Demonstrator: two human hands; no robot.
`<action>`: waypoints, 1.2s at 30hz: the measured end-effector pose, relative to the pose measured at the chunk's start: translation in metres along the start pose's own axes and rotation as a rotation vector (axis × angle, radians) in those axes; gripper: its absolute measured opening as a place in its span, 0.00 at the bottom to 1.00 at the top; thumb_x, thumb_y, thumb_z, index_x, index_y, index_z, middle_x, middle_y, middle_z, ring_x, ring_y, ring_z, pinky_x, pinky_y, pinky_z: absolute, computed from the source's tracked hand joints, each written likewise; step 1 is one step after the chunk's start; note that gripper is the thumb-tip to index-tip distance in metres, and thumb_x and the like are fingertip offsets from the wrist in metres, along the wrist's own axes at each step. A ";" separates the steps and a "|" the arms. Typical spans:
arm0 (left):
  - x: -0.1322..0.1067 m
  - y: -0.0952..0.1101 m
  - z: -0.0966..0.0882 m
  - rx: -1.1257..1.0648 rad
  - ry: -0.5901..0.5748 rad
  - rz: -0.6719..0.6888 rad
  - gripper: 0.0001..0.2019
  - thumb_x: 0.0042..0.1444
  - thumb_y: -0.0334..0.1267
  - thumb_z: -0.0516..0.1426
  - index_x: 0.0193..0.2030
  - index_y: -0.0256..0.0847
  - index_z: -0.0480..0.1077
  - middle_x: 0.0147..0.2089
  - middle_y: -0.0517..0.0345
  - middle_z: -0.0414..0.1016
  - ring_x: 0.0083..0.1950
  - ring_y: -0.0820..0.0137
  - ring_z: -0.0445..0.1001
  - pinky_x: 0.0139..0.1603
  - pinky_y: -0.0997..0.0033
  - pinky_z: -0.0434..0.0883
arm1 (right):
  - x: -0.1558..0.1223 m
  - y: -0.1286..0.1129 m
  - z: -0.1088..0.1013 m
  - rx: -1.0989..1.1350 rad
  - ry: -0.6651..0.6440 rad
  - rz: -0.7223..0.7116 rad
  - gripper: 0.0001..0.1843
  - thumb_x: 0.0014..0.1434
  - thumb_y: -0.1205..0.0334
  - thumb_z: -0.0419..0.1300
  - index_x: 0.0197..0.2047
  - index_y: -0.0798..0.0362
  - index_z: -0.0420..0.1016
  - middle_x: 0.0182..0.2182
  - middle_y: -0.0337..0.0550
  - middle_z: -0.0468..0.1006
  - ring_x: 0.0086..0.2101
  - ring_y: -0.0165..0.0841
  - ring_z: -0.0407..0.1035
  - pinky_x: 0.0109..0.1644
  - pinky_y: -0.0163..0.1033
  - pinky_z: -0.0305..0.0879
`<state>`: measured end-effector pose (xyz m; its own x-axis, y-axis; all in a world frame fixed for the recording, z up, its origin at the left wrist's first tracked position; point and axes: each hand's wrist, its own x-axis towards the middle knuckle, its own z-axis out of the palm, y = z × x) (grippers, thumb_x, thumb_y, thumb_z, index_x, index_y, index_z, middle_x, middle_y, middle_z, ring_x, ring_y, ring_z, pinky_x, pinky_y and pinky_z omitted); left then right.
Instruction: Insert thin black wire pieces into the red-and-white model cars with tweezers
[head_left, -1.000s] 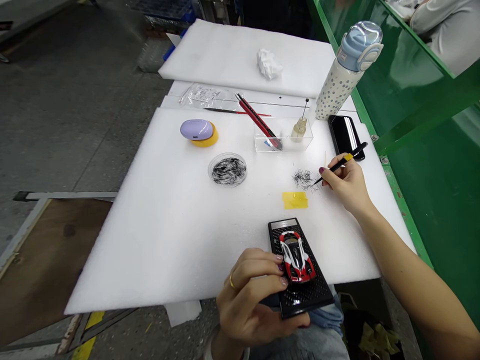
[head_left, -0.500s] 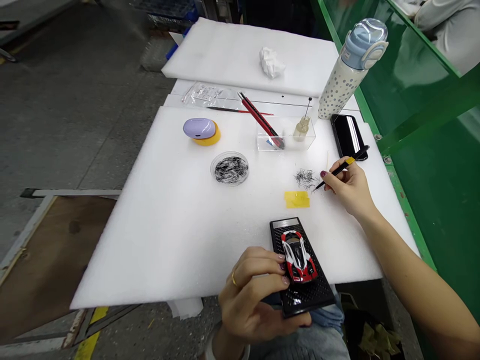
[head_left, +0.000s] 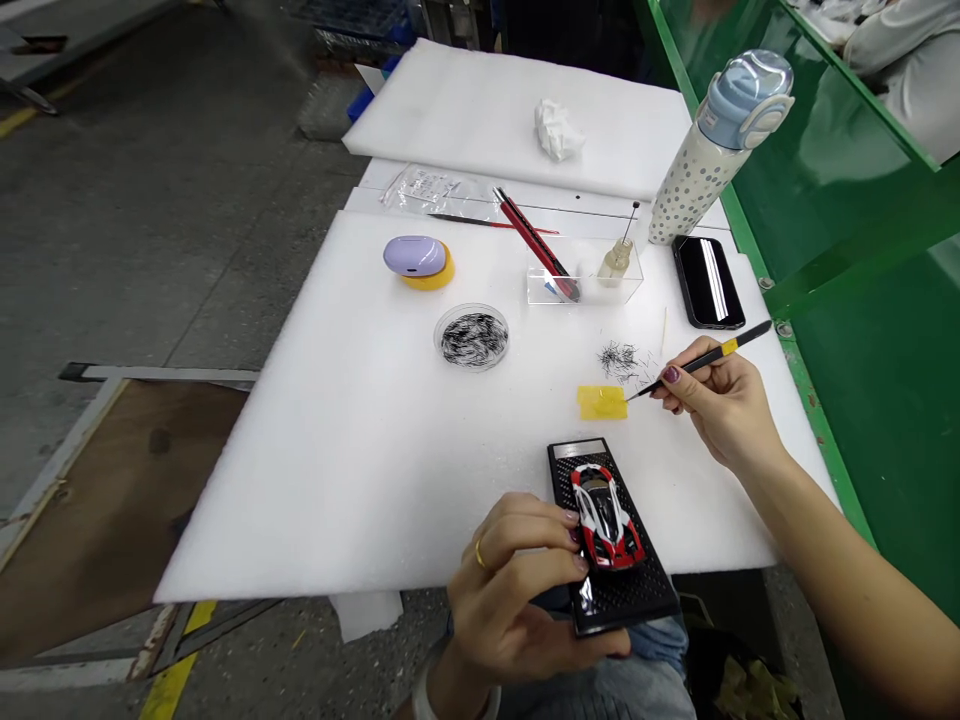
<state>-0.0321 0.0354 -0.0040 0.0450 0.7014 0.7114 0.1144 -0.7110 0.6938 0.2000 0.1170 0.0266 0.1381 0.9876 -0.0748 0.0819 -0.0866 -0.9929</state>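
Note:
My left hand (head_left: 517, 590) grips a black perforated base (head_left: 622, 590) that carries a small red and white model car (head_left: 607, 512), thumb and fingers against the car's side, at the near edge of the white foam sheet (head_left: 337, 450). My right hand (head_left: 720, 400) holds black tweezers (head_left: 697, 362) with a yellow band, their tip just right of a yellow pad (head_left: 602, 402) on the foam. A loose heap of tiny black parts (head_left: 619, 358) lies just beyond the tip.
A round clear dish of black parts (head_left: 473, 338), a clear tray (head_left: 585, 282) with a red tool and small bottle, a purple case on a yellow disc (head_left: 418, 260), a black phone (head_left: 707, 282) and a dotted bottle (head_left: 712, 145) stand on the foam. Green frame runs along the right.
My right hand has drawn the tweezers back from the heap of black parts toward the yellow pad. My left hand keeps its grip on the car base.

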 end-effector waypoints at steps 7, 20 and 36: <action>-0.005 -0.001 0.000 -0.007 0.007 0.009 0.19 0.59 0.51 0.66 0.37 0.34 0.72 0.37 0.57 0.74 0.40 0.70 0.78 0.38 0.67 0.79 | 0.001 0.017 0.006 -0.084 0.009 -0.106 0.19 0.48 0.47 0.77 0.27 0.51 0.77 0.24 0.40 0.80 0.25 0.29 0.72 0.28 0.35 0.68; -0.001 -0.001 0.002 -0.001 0.013 0.011 0.19 0.60 0.51 0.65 0.36 0.34 0.71 0.36 0.58 0.73 0.39 0.71 0.78 0.36 0.68 0.80 | -0.001 0.020 0.012 -0.156 -0.006 -0.109 0.21 0.49 0.43 0.75 0.28 0.50 0.76 0.25 0.40 0.79 0.25 0.30 0.68 0.28 0.37 0.63; 0.000 0.007 0.003 0.021 0.014 -0.058 0.17 0.61 0.51 0.64 0.40 0.36 0.72 0.37 0.56 0.74 0.40 0.68 0.78 0.39 0.63 0.81 | -0.078 0.001 0.050 0.334 0.208 -0.126 0.20 0.54 0.50 0.74 0.27 0.47 0.67 0.20 0.34 0.70 0.20 0.29 0.64 0.21 0.35 0.58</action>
<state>-0.0286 0.0310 0.0004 0.0237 0.7403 0.6718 0.1375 -0.6681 0.7313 0.1397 0.0467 0.0264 0.3470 0.9372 0.0361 -0.2093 0.1149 -0.9711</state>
